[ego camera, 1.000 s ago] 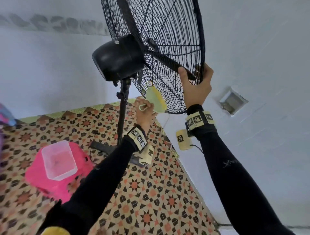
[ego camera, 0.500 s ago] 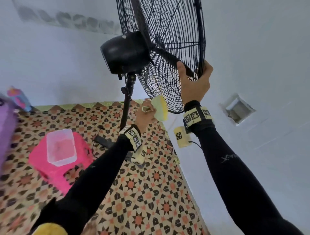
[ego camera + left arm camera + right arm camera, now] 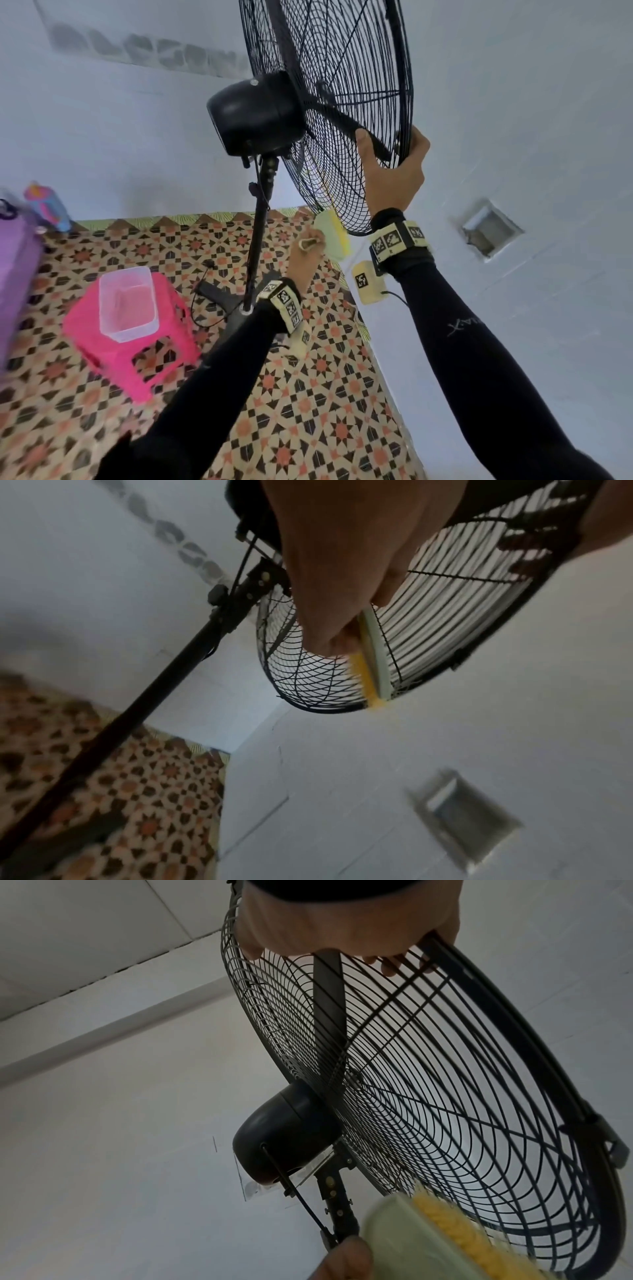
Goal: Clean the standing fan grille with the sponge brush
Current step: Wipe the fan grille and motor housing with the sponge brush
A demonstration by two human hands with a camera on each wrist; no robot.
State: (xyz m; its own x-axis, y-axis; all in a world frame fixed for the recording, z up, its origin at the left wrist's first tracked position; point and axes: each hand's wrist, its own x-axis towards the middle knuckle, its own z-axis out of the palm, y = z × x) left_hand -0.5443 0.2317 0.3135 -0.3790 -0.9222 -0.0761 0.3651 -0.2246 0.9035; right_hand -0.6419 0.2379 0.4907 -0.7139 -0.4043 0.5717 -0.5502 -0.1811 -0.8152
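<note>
Fan grille: the black wire grille point(image 3: 342, 113) of the standing fan is tilted, with its lower rim above the patterned floor point(image 3: 308, 411) and near the white wall point(image 3: 513, 137).
Right hand: the right hand point(image 3: 394, 171) is the closed grip on the grille's lower rim, thumb on the rear face, fingers curled over the edge onto the front wires.
Left hand: the left hand point(image 3: 306, 255) grips the sponge brush by its handle, fingers wrapped round it, below the grille.
Sponge brush: the sponge brush point(image 3: 331, 236) has a pale green back and a yellow sponge face; the yellow side lies against the wires at the bottom of the grille, just left of the right wrist.
Motor housing: the black motor housing point(image 3: 253, 116) sits behind the grille on the black pole point(image 3: 257, 240).
Floor items: a clear plastic container point(image 3: 126, 305) stands on a pink stool point(image 3: 113, 356), well left of the pole.
Wall: a square recessed opening point(image 3: 491, 228) shows to the right of the arms.
</note>
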